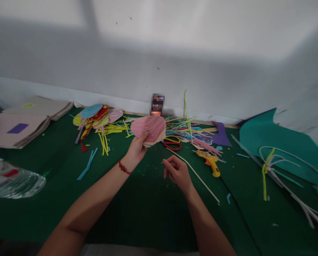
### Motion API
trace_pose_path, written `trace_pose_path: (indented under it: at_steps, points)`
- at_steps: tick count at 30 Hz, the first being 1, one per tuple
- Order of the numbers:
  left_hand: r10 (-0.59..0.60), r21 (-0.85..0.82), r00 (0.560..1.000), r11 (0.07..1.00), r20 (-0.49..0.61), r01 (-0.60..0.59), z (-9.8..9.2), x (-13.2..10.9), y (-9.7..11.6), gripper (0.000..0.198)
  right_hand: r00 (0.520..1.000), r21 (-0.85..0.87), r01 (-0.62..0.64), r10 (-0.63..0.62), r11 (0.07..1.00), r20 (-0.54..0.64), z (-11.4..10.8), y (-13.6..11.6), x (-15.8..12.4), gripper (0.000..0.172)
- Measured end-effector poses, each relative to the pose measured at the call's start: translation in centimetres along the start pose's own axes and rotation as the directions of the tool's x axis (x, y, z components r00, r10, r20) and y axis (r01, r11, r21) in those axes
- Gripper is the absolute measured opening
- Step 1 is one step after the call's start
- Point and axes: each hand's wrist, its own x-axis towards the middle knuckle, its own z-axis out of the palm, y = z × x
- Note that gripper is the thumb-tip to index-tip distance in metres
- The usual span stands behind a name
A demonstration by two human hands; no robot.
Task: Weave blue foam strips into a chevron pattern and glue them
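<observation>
A pink ribbed heart-shaped piece (pixel 149 128) with a pale lower edge is held up near the middle of the view. My left hand (pixel 139 146) grips it at its lower left, the thumb across its front. To the lower right of the heart, my right hand (pixel 176 170) is closed in a pinch; what its fingertips hold, if anything, is too small to make out. Scissors with red and yellow handles (pixel 172 145) lie just behind. A thin pale stick (pixel 198 176) and a yellow glue gun (pixel 211 161) rest to the right of my right hand.
Coloured strips (pixel 198 133) are heaped along the wall. Several decorated shapes (pixel 97 117) lie at the back left, near stacked books (pixel 17 129). A clear plastic bottle (pixel 17 181) lies left. A teal sheet (pixel 287 142) stands right, and a black cord (pixel 239 206) crosses the green table (pixel 137 213).
</observation>
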Motion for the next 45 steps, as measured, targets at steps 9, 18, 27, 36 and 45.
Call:
trace_pose_path:
  at_steps: [9,18,27,36,45]
  points:
    - [0.057,0.043,0.995,0.997,0.083,-0.061,-0.2,-0.1,-0.3,0.031,1.0,-0.015,0.001,-0.001,1.0,0.004,-0.1,0.2,0.2,0.037]
    - [0.055,0.117,0.986,0.99,0.155,-0.074,0.1,-0.6,0.2,0.04,0.997,-0.028,0.078,-0.079,0.997,-0.027,0.0,1.2,0.5,0.032]
    - [0.072,0.105,0.991,0.991,0.111,-0.084,0.7,-1.3,-1.0,0.039,0.961,-0.183,0.221,-0.246,0.958,-0.127,0.3,1.8,0.3,0.024]
    - [0.081,0.134,0.987,0.986,0.138,-0.1,0.7,-1.4,-0.8,0.045,0.949,-0.221,0.248,-0.283,0.943,-0.142,0.2,1.7,0.4,0.022]
    - [0.251,0.246,0.955,0.927,0.158,-0.284,0.2,-1.3,-1.3,0.036,0.982,-0.037,0.148,-0.151,0.988,-0.112,0.3,1.4,0.4,0.028]
